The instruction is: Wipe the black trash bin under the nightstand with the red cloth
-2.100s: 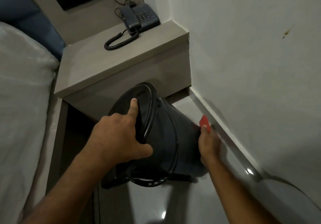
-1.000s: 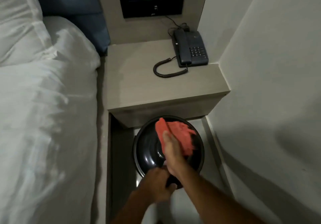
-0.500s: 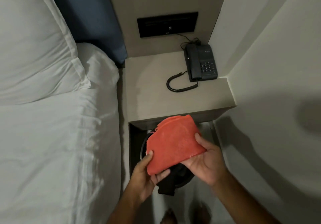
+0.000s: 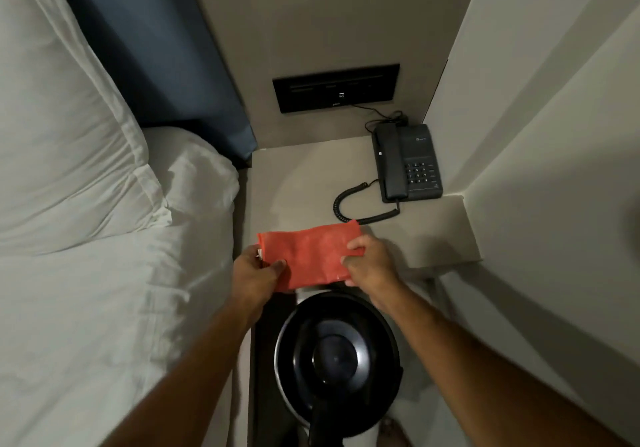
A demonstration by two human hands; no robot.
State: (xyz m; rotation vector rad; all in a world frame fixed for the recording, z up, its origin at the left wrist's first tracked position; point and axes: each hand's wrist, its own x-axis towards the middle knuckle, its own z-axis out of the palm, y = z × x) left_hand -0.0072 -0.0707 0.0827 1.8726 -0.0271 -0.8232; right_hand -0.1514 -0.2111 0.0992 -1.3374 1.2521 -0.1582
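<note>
Up off the lid comes the red cloth (image 4: 311,256), stretched between left hand (image 4: 258,268) and right hand (image 4: 369,261), both pinching its ends above the nightstand (image 4: 433,235). Black trash bin (image 4: 337,353) sits upright below; refolding now, likely another wiping pass next.

No legible text, even on telephone (image 4: 408,164).

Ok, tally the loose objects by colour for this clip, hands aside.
Red: 1, the red cloth, held in both hands (left hand, right hand)
Black: 2, the trash bin and the telephone
White: 1, the pillow
Total: 4
</note>
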